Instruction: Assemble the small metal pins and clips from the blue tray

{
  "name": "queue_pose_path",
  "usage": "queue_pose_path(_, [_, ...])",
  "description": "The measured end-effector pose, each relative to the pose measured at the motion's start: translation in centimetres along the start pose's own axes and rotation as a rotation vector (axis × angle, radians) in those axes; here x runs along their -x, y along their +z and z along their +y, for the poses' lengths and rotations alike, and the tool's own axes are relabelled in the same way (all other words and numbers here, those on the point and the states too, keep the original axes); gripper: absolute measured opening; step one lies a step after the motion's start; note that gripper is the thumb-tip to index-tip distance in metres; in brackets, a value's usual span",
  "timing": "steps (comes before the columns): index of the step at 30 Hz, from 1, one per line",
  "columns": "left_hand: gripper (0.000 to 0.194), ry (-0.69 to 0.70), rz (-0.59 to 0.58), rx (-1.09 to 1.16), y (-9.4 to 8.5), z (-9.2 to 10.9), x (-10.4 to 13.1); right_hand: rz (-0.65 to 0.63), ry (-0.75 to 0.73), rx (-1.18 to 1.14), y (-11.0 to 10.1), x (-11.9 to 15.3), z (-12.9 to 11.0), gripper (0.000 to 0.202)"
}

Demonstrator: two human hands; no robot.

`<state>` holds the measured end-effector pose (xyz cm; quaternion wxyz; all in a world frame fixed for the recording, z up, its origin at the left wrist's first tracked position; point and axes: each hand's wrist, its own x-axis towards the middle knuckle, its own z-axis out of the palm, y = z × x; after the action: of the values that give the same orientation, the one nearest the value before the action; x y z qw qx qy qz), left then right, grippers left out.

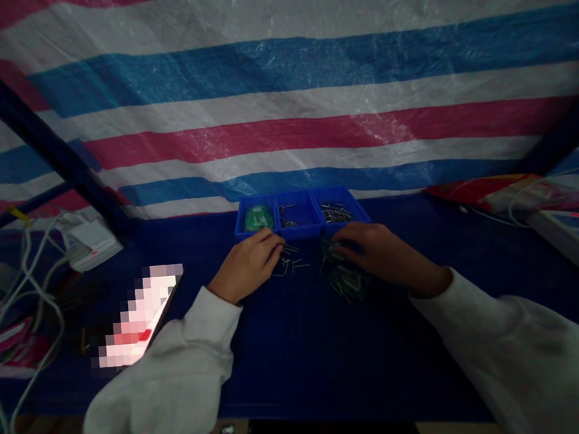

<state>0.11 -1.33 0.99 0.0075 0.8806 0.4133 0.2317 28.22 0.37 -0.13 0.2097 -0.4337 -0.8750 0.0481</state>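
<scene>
On the dark blue table (280, 351) lies a loose group of small metal screws or pins (289, 265). My left hand (249, 263) is at their left edge, fingers bent together near the tips of several pieces; what it holds is too small to name. My right hand (379, 249) rests with curled fingers on a clear greenish bag (347, 282) of similar metal pieces and pinches its upper part. Behind my hands stand three joined blue bins: the left bin holds a green packet (259, 217), the middle bin (299, 213) a few pieces, the right bin many metal pieces (335, 212).
A lit phone (144, 315) lies left of my left sleeve. White cables (34, 284) and a white device (91, 240) are at the far left. Red packaging (473, 196) and a pale box (575, 241) sit at the right. Striped sheeting (277, 64) hangs behind the table.
</scene>
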Motion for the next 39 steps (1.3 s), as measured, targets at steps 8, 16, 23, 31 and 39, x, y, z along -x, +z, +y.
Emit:
queue_pose_path(8, [0.035, -0.027, -0.09, -0.204, 2.3, 1.5, 0.8, -0.071, -0.105, 0.011, 1.4, 0.6, 0.2, 0.035])
queue_pose_path(16, [0.03, -0.066, -0.1, -0.184, 2.4, 2.0, 0.6, -0.116, -0.123, 0.161, 0.9, 0.3, -0.6, 0.028])
queue_pose_path(23, [0.025, -0.05, -0.099, -0.164, 2.1, 2.4, 0.6, -0.1, -0.044, 0.352, 0.2, 0.4, -1.5, 0.014])
queue_pose_path(31, [0.029, 0.001, -0.003, -0.052, 1.6, 2.9, 0.4, 0.276, -0.005, 0.055, -0.4, 0.5, -2.9, 0.018])
queue_pose_path(39, [0.045, 0.019, 0.18, 0.088, 2.2, 2.9, 0.5, 0.253, 0.218, -0.723, 0.4, 0.5, -5.6, 0.017])
